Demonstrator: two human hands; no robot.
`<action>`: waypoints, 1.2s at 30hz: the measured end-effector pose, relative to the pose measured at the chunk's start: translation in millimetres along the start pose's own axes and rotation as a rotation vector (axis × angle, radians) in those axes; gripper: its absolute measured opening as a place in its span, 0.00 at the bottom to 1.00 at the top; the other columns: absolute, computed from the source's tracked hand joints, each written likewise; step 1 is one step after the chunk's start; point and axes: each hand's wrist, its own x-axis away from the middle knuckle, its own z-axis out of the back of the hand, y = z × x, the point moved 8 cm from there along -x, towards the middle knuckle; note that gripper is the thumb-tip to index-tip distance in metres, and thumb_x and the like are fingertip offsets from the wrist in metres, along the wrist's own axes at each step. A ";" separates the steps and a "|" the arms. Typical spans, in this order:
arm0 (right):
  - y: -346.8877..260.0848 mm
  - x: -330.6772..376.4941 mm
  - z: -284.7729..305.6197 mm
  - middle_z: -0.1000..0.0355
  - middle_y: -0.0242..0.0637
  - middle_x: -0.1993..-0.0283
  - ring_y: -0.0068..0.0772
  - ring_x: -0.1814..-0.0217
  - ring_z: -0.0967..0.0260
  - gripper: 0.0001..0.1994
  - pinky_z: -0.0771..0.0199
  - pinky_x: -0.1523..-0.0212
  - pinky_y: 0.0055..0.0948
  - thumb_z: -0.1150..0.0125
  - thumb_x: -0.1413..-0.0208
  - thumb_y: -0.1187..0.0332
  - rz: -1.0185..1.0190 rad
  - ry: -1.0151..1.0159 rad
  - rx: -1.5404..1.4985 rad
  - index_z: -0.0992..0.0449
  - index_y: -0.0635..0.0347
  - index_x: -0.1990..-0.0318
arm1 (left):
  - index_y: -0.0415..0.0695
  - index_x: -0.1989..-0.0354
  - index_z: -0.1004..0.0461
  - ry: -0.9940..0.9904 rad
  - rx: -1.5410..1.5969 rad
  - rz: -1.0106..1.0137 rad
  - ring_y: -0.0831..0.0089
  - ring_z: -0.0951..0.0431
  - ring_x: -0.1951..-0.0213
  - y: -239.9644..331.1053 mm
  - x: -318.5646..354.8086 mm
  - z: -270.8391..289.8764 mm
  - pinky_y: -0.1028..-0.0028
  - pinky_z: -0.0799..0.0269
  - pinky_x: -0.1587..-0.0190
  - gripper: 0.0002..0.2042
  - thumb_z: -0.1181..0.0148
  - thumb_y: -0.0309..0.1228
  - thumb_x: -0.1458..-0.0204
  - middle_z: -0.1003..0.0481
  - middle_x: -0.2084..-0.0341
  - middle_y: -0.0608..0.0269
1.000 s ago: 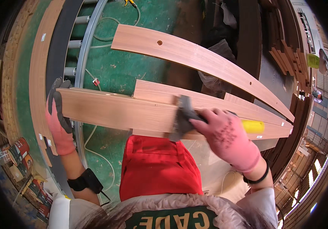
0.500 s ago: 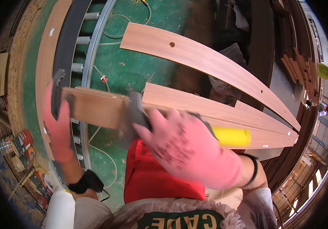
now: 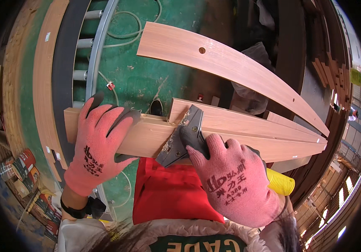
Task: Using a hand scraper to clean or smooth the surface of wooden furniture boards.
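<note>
In my right hand (image 3: 241,185), in a pink glove with dark fingertips, is a scraper with a wide grey metal head (image 3: 183,136) and a yellow handle (image 3: 280,181). My fingers wrap round it, and its blade lies across a long wooden board (image 3: 149,136) in front of me. Pale shavings cling to the blade's edge. Further left, my left hand (image 3: 100,145), gloved alike, grips the same board, fingers over its far side and thumb at the near side. Another wooden board (image 3: 218,119) lies right behind it.
A longer board with round holes (image 3: 239,63) extends beyond, at an angle. To the left runs a roller conveyor (image 3: 97,54) beside stacked long panels (image 3: 46,84). A pale hose (image 3: 123,14) curls on the green floor. Paint cans (image 3: 25,161) stand far left. A shoe (image 3: 156,107) shows behind the board.
My left hand has come in from the board's left end and now lies over it. My right hand has moved right and nearer with the scraper, whose head now rests across the board.
</note>
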 end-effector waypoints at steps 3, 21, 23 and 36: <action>5.0 1.4 -2.6 0.33 0.46 0.80 0.47 0.77 0.29 0.16 0.27 0.77 0.37 0.46 0.46 0.54 -0.021 -0.041 0.007 0.32 0.59 0.70 | 0.38 0.56 0.35 0.011 0.005 -0.004 0.48 0.38 0.49 0.1 1.1 -0.8 0.44 0.49 0.42 0.37 0.27 0.36 0.80 0.36 0.53 0.49; 24.0 17.5 -0.6 0.35 0.39 0.73 0.38 0.75 0.32 0.09 0.28 0.78 0.32 0.45 0.47 0.60 -0.027 -0.131 0.069 0.28 0.55 0.65 | 0.41 0.58 0.32 0.056 -0.010 0.010 0.51 0.39 0.49 -0.3 1.4 -0.6 0.48 0.46 0.44 0.33 0.28 0.35 0.80 0.35 0.53 0.51; 28.8 18.0 -2.5 0.35 0.39 0.73 0.39 0.75 0.32 0.10 0.28 0.78 0.33 0.44 0.48 0.60 -0.027 -0.107 0.016 0.28 0.56 0.65 | 0.40 0.58 0.32 0.055 -0.007 0.009 0.50 0.39 0.49 0.3 1.0 -0.7 0.48 0.46 0.45 0.33 0.28 0.35 0.80 0.35 0.53 0.51; 86.7 47.9 -6.7 0.37 0.37 0.65 0.38 0.68 0.32 0.14 0.28 0.73 0.32 0.43 0.53 0.66 -0.074 -0.142 0.274 0.27 0.49 0.56 | 0.40 0.54 0.36 0.078 -0.035 -0.015 0.48 0.39 0.47 1.0 2.7 -1.7 0.45 0.47 0.43 0.37 0.28 0.35 0.79 0.36 0.51 0.50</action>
